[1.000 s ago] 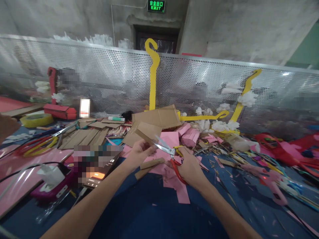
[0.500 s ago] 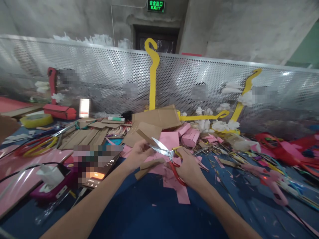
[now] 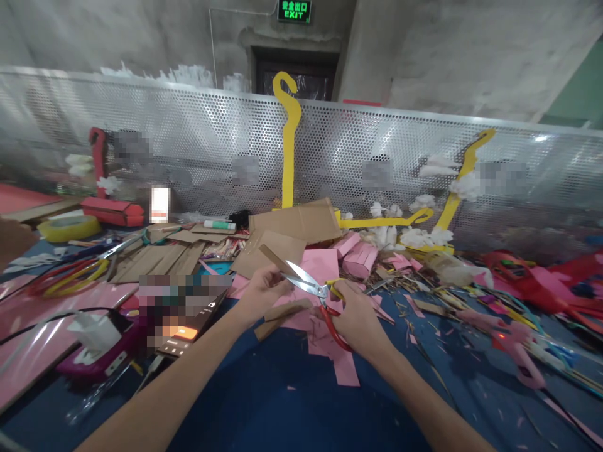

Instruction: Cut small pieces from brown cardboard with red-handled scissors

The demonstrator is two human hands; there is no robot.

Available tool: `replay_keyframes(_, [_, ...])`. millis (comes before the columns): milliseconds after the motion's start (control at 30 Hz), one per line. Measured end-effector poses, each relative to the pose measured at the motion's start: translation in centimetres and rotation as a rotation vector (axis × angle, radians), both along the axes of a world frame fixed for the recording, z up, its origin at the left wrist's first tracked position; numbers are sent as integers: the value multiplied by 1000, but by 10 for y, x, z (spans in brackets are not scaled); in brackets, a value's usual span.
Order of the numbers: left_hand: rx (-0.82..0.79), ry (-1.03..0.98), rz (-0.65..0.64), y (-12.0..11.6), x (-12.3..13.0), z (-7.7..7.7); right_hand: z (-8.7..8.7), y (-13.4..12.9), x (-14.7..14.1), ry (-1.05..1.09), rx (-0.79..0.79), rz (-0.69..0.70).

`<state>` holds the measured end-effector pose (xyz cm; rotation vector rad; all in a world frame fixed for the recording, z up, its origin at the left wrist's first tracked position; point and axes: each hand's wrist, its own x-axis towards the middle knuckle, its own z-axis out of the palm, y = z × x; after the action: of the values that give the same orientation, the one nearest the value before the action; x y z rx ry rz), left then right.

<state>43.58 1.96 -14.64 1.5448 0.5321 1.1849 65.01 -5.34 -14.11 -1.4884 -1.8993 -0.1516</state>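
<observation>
My right hand grips a pair of scissors with red and yellow handles. The steel blades point left toward my left hand, whose fingers pinch a narrow brown cardboard strip. The strip meets the blades near their tips; whether it is cut through cannot be seen. Below the hands, bent cardboard strips lie over pink paper pieces on the blue table. Behind the strip stand larger cardboard sheets.
To the left are a phone, a purple power strip, more scissors and yellow tape. A pink glue gun lies right. Yellow hook-topped stands rise before a perforated metal screen. Someone's hand shows far left.
The scissor blades have closed slightly near the cardboard strip. Both hands stay in almost the same place.
</observation>
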Motion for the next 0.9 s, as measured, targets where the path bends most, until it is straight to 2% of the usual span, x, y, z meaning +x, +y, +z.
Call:
replay_keyframes(267, [-35,11,47,-6,3,3,-5,1,3,10,30,6])
replay_keyframes(600, [-24,-4,9,-7,2,4,-8,3,5,29,30,3])
replay_keyframes(900, [-30,3,25,-12,3,11,-10,5,6,30,33,-14])
